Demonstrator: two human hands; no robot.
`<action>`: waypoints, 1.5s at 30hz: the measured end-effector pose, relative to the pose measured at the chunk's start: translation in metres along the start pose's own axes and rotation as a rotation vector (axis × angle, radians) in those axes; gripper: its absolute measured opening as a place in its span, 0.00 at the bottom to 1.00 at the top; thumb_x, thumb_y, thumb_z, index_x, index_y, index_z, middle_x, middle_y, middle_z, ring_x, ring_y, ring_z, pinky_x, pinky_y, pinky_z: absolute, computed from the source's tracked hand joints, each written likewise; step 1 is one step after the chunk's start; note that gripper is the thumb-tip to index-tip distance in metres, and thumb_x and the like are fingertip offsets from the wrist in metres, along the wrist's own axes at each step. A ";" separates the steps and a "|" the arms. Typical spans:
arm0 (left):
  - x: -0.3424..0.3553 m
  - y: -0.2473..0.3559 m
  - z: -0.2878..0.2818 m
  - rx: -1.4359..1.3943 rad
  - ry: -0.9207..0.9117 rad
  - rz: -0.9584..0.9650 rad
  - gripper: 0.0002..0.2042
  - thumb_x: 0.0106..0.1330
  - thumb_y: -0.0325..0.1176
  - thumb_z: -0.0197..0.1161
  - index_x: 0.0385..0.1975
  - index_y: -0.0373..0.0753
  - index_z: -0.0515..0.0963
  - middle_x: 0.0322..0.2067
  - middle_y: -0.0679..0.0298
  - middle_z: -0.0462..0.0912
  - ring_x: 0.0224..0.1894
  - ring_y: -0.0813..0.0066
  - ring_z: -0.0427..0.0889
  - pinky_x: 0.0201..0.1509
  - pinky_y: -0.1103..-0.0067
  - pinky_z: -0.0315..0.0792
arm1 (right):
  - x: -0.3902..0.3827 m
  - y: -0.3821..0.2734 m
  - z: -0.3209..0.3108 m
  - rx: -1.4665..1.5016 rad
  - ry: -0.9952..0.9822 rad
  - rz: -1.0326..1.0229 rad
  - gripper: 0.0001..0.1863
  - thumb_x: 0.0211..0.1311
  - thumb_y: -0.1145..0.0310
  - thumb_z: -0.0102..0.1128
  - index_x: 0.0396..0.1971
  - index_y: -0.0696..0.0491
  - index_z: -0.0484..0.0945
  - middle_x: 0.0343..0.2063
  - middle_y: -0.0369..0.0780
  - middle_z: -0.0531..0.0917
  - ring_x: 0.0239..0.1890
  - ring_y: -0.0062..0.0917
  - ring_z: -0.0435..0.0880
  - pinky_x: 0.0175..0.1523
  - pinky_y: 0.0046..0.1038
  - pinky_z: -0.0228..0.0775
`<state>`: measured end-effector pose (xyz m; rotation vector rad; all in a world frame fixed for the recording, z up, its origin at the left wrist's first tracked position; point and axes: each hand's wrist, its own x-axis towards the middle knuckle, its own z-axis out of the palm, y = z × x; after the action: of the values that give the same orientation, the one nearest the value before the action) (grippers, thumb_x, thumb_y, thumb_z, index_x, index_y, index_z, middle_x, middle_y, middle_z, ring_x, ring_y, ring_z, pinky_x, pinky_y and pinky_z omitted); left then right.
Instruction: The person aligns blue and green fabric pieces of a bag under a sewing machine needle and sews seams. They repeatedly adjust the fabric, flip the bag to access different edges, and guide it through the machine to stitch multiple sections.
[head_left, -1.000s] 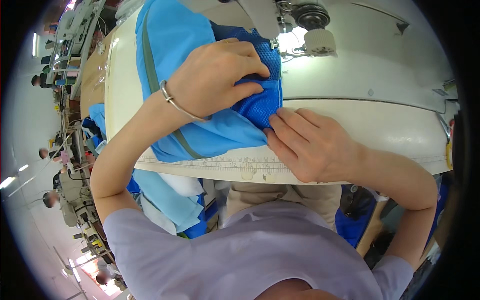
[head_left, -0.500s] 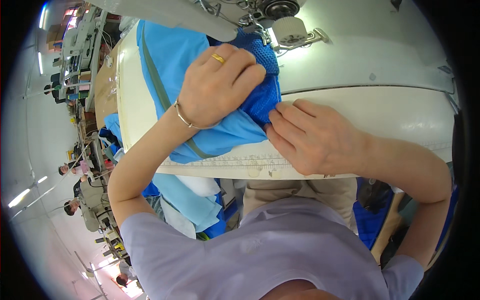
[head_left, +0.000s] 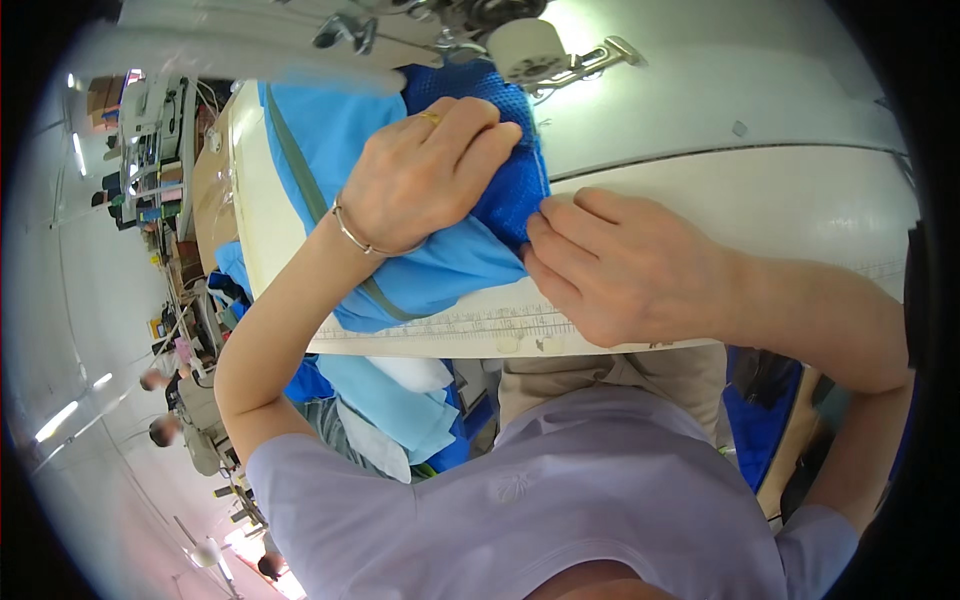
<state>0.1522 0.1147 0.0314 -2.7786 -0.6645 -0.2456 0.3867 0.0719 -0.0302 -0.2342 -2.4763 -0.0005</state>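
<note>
Blue fabric point(head_left: 420, 270) lies bunched on the white sewing table point(head_left: 760, 210), pinned under both hands just in front of the sewing machine point(head_left: 470, 25). It comes in two weaves: a smooth, light-blue cloth with a grey-green stripe running along it, and a darker royal-blue mesh panel point(head_left: 505, 190) with a fine, pitted knit.

The left hand point(head_left: 420, 175) rests palm down on the bundle, fingers curled over and closed on the mesh, pressing it against the smooth cloth beneath. A gold ring sits on one finger and a thin metal bracelet point(head_left: 350, 232) circles the wrist.

The right hand point(head_left: 625, 265) lies just beside those fingers, on their right. Its fingertips point(head_left: 540, 235) are drawn together and pinch the edge of the mesh panel where it meets the light cloth; the thumb is hidden under the fingers.

Below both hands, a printed ruler strip point(head_left: 480, 322) runs along the table's near edge. More light-blue cloth hangs off the table under the left forearm.
</note>
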 end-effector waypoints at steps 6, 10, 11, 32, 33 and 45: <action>-0.006 0.005 0.013 0.083 0.115 0.020 0.17 0.50 0.24 0.69 0.42 0.37 0.83 0.37 0.64 0.82 0.28 0.71 0.82 0.28 0.79 0.74 | 0.000 -0.003 -0.003 0.041 -0.096 0.009 0.14 0.47 0.71 0.64 0.32 0.64 0.85 0.36 0.46 0.85 0.42 0.33 0.82 0.44 0.30 0.75; -0.004 0.004 0.005 -0.024 0.031 0.015 0.17 0.50 0.24 0.68 0.42 0.36 0.84 0.37 0.64 0.83 0.27 0.71 0.82 0.28 0.79 0.74 | 0.000 -0.001 -0.004 0.032 -0.090 -0.001 0.14 0.47 0.70 0.64 0.33 0.64 0.84 0.36 0.47 0.85 0.43 0.34 0.82 0.45 0.29 0.76; -0.004 0.007 0.002 -0.048 0.000 -0.006 0.17 0.49 0.24 0.67 0.43 0.36 0.85 0.37 0.64 0.84 0.27 0.71 0.82 0.28 0.79 0.74 | -0.001 -0.001 -0.004 0.031 -0.088 0.003 0.14 0.48 0.70 0.64 0.34 0.64 0.84 0.37 0.47 0.85 0.43 0.34 0.83 0.45 0.29 0.76; -0.021 0.016 0.009 -0.160 0.116 -0.123 0.20 0.51 0.24 0.65 0.47 0.36 0.85 0.46 0.62 0.86 0.35 0.69 0.83 0.31 0.79 0.78 | 0.002 0.004 0.002 0.007 0.085 0.004 0.11 0.45 0.72 0.65 0.30 0.62 0.83 0.30 0.41 0.81 0.35 0.28 0.78 0.36 0.25 0.70; -0.021 0.015 0.011 -0.156 0.129 -0.110 0.20 0.51 0.24 0.65 0.47 0.36 0.85 0.46 0.61 0.86 0.35 0.70 0.83 0.30 0.80 0.78 | 0.002 0.005 0.003 0.010 0.086 0.002 0.11 0.46 0.72 0.65 0.30 0.62 0.83 0.30 0.42 0.81 0.35 0.28 0.79 0.36 0.26 0.71; -0.021 0.010 0.019 -0.171 0.217 -0.086 0.18 0.51 0.26 0.66 0.45 0.37 0.84 0.43 0.62 0.85 0.34 0.71 0.83 0.30 0.80 0.78 | 0.004 0.006 -0.004 0.046 0.021 0.003 0.15 0.47 0.71 0.65 0.34 0.64 0.84 0.38 0.48 0.84 0.44 0.35 0.83 0.44 0.29 0.76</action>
<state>0.1407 0.1028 0.0066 -2.8281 -0.7392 -0.6403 0.3873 0.0779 -0.0246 -0.2168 -2.4517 0.0554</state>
